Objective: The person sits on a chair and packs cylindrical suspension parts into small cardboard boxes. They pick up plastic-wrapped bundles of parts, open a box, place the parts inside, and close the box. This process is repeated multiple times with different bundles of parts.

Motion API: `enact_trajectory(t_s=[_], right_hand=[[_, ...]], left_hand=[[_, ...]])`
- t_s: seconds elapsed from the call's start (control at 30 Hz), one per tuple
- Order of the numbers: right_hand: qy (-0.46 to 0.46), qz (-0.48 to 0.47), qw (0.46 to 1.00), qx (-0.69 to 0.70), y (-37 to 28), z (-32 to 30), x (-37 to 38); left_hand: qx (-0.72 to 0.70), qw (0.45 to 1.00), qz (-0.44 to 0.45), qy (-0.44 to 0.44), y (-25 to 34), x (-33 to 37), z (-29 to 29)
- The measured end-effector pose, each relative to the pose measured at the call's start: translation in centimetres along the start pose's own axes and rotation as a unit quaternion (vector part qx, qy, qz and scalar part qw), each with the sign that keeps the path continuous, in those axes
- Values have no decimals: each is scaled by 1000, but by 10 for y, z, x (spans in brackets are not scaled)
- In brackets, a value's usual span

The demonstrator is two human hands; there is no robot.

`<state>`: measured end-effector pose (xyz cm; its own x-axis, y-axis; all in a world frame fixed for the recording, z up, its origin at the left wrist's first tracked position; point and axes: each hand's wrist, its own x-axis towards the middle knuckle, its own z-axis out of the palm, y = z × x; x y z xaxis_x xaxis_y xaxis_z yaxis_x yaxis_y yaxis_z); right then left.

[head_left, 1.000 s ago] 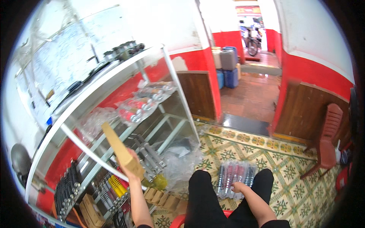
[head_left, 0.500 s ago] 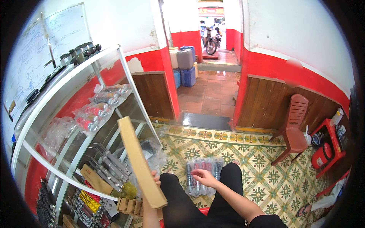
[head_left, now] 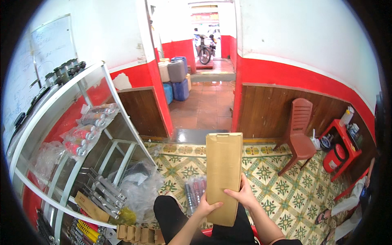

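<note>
Grips box [head_left: 223, 167] by opposite sides toward its near end, left hand [head_left: 207, 208] and right hand [head_left: 245, 195] both half-closed, probably for steadiness.

The cardboard box [head_left: 223, 167] before me at 5 o'clock is plain tan, my trousers [head_left: 173, 214] at 6 black. At 4 o'clock I see floor tiles [head_left: 281, 190] in cream, patterned with green and ochre. The wall [head_left: 277, 67] at 2 is white over red, the chair [head_left: 301, 132] at 3 reddish-brown. Toward 8, the shelf frame [head_left: 130, 122] is white, some springs [head_left: 87, 228] yellow.
</note>
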<state>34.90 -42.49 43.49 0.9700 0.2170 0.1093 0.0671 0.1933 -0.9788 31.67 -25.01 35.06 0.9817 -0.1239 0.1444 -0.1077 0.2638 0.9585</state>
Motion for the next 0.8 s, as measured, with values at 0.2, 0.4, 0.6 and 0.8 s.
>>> enact_trajectory(t_s=[0.2,0.4,0.6,0.8], right_hand=[[-61,-32,997,-17,-2,-56,-13],[-75,-13,995,-59,19,-72,-43],[-77,-70,993,-56,-25,-52,-31],[-29,-212,976,-28,-92,-16,-4]], left_hand=[[115,991,-7,-64,-9,22,26],[193,973,30,-123,-24,8,32],[199,971,-4,-131,0,12,30],[56,990,113,-62,56,39,38]])
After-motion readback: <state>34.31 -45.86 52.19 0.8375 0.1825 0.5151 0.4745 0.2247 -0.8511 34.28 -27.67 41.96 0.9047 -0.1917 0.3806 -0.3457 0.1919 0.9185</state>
